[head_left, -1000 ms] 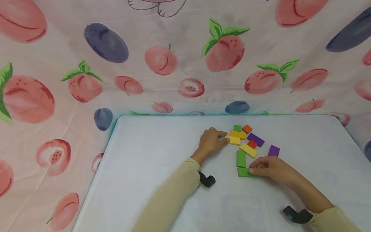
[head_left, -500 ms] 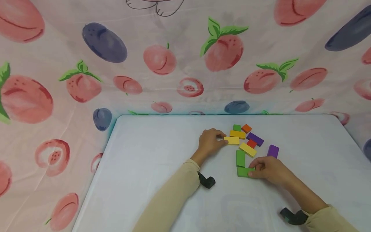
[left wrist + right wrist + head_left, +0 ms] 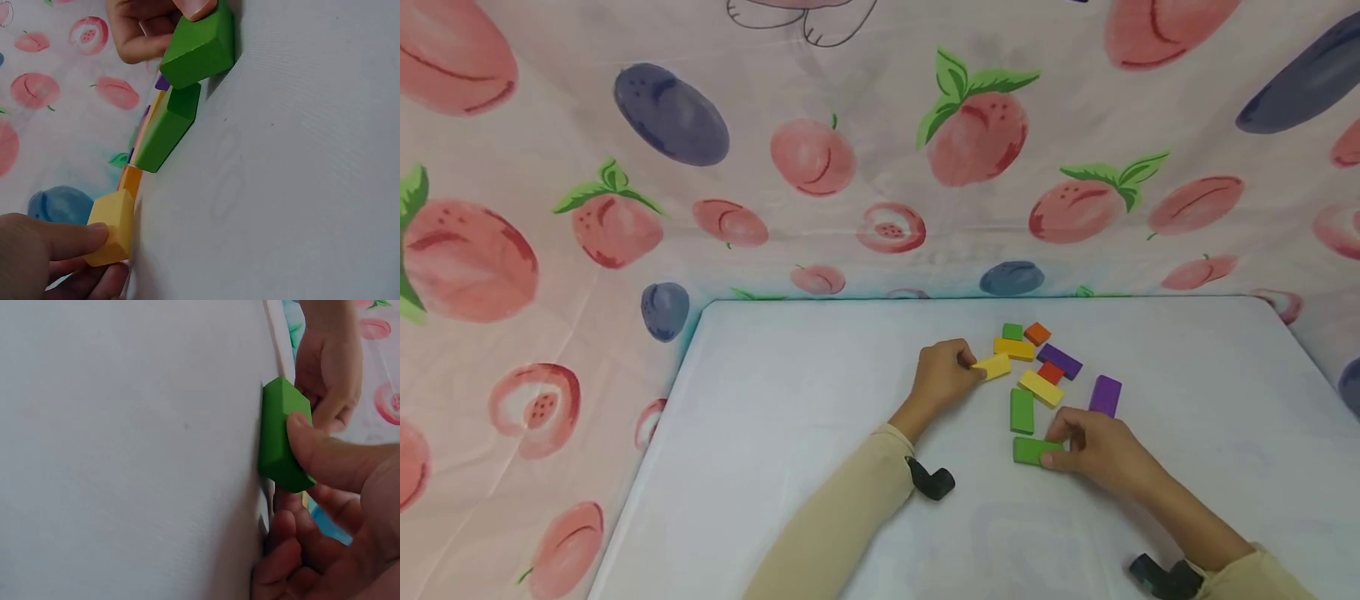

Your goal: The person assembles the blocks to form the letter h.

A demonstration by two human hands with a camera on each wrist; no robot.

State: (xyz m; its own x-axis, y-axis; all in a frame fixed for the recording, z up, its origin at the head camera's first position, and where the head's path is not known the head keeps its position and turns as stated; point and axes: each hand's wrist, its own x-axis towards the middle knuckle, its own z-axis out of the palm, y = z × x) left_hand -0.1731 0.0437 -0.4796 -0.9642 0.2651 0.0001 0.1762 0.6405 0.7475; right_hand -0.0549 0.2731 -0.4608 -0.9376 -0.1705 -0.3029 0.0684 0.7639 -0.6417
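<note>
My left hand pinches a yellow block by its left end, thumb on its near face in the left wrist view, where the yellow block is tilted. My right hand grips the right end of a green block, thumb along its face in the right wrist view, where the green block hides part of the other hand. Just behind it lies a second green block, with a small gap between them. Another yellow block slants beyond that one, touching a red block.
Behind the left hand's block lie an orange-yellow block, a small green block and an orange block. One purple block adjoins the red one; another purple block lies behind the right hand. A fruit-print cloth hangs behind the white table.
My left hand has drawn its yellow block left, away from the orange-yellow one, and turned it slightly. My right hand has shifted its green block slightly nearer, opening a gap to the second green block.
</note>
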